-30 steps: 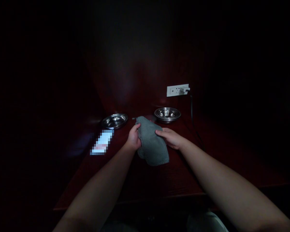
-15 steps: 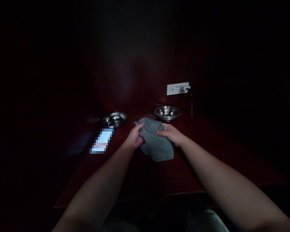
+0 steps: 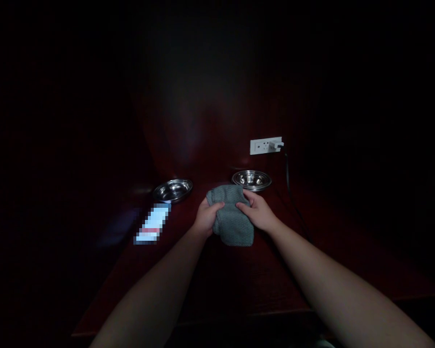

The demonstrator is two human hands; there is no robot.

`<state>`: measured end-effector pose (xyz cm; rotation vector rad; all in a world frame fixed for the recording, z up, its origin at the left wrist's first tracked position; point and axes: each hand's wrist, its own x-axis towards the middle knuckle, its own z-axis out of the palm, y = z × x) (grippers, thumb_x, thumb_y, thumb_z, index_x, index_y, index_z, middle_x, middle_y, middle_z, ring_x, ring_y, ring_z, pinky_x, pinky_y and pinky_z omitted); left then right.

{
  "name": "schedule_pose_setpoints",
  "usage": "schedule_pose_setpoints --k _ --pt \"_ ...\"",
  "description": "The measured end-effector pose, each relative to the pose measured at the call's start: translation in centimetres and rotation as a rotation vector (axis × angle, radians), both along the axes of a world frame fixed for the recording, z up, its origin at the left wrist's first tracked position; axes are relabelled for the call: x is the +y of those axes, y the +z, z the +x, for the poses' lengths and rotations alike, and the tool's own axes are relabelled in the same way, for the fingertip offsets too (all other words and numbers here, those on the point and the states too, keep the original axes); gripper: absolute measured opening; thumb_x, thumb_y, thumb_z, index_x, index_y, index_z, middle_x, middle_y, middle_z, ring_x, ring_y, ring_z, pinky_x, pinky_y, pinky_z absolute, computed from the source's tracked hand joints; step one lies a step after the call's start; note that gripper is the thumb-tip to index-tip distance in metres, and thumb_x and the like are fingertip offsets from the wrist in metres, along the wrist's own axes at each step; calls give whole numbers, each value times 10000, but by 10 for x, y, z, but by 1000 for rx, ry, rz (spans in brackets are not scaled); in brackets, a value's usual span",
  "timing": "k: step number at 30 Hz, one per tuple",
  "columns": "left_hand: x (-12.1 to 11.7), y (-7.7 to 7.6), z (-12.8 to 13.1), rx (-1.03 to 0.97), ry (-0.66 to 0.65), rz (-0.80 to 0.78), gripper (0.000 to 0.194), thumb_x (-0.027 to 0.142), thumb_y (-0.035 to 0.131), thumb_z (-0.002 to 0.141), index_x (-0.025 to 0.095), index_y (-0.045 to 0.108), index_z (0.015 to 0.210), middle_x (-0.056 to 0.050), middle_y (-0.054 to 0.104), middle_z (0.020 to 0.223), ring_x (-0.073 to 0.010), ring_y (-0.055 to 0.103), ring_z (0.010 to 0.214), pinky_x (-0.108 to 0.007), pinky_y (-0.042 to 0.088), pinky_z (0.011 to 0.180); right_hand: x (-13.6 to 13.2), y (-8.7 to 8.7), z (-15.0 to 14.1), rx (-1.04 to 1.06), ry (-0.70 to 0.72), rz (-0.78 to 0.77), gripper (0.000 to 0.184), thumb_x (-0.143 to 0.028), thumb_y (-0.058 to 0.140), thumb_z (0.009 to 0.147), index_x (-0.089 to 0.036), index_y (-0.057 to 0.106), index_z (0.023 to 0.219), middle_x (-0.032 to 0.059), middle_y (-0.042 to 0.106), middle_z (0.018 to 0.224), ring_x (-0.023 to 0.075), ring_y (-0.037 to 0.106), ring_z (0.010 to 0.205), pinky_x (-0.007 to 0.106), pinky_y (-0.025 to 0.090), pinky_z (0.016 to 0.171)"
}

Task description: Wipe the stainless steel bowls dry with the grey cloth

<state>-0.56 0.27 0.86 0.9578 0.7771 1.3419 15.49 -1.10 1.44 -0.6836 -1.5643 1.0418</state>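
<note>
A grey-green cloth (image 3: 235,224) hangs folded between my two hands, above the dark red table. My left hand (image 3: 207,216) grips its left edge, thumb on top and fingers hidden behind the fabric. On the other side my right hand (image 3: 258,210) pinches it, thumb in front and the remaining fingers mostly behind. Whether anything lies inside or under the cloth is hidden. Beyond my hands, a shallow steel bowl (image 3: 173,190) stands at the left and a stack of steel bowls (image 3: 252,180) at the right.
A lit phone-like screen (image 3: 152,223), pixelated, lies on the table (image 3: 268,285) left of my hands. On the back wall sits a white socket panel (image 3: 257,147) with a plug in it. A dark cable (image 3: 287,176) runs down to the table. The surroundings are very dark.
The cloth has been drawn into a neater, more compact fold, and both thumbs now lie further in on its face. The whole scene sits slightly lower in view.
</note>
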Motion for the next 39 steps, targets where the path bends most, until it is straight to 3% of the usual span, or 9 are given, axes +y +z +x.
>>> schedule_pose_setpoints --k 6,10,15,19,22,27,32,36,39 --pt "-4 -3 3 -60 -278 -27 393 325 679 712 171 594 1064 -109 664 1026 -231 628 941 -394 458 869 3 -2 5 100 -101 -37 323 -303 625 743 -205 586 1048 23 670 927 186 620 835 326 478 773" --pt "-7 -2 1 -29 -335 30 420 236 715 676 154 597 1071 -111 662 1048 -231 619 973 -385 436 909 -2 4 4 230 -57 -159 354 -335 649 718 -213 581 1043 29 680 903 191 634 768 335 491 724" --pt "-9 5 -6 -30 -225 41 395 160 728 625 151 619 1004 -87 685 976 -227 642 900 -402 443 891 -9 8 4 279 52 -280 332 -345 654 701 -213 605 1002 36 690 865 191 636 763 318 482 689" --pt "-8 8 -7 -67 -78 86 297 132 726 591 133 653 880 -79 694 919 -233 637 904 -394 447 891 -10 6 5 263 104 -352 194 -292 664 670 -202 641 840 2 661 686 151 594 612 284 448 600" --pt "-6 9 -7 -123 -122 149 282 179 696 643 138 664 920 -95 678 1003 -234 613 978 -380 436 913 -8 3 6 260 81 -388 57 -219 665 626 -189 621 649 -27 590 542 121 520 504 267 412 555" --pt "-4 5 -11 -37 -227 71 378 174 677 651 191 647 1028 -85 627 1139 -215 606 992 -328 451 869 -5 1 7 279 46 -348 93 -147 593 590 -187 576 508 -20 563 542 126 513 537 248 383 533" --pt "-3 1 -11 119 -217 -6 415 150 675 631 189 625 1041 -75 676 962 -190 635 797 -322 471 750 -5 2 12 253 85 -316 107 -113 534 573 -181 563 495 3 558 595 147 522 591 270 393 557" --pt "-2 1 -9 52 -146 17 309 155 685 613 173 637 918 -49 672 871 -159 618 737 -297 464 720 -4 3 16 317 95 -377 71 -201 514 618 -183 556 563 10 523 566 151 494 536 282 386 512" --pt "1 0 -9 -65 -90 25 228 124 694 575 159 610 784 -38 661 914 -132 609 762 -271 453 751 -4 3 15 392 71 -398 75 -264 583 671 -193 566 686 -5 558 639 145 532 584 274 415 544"
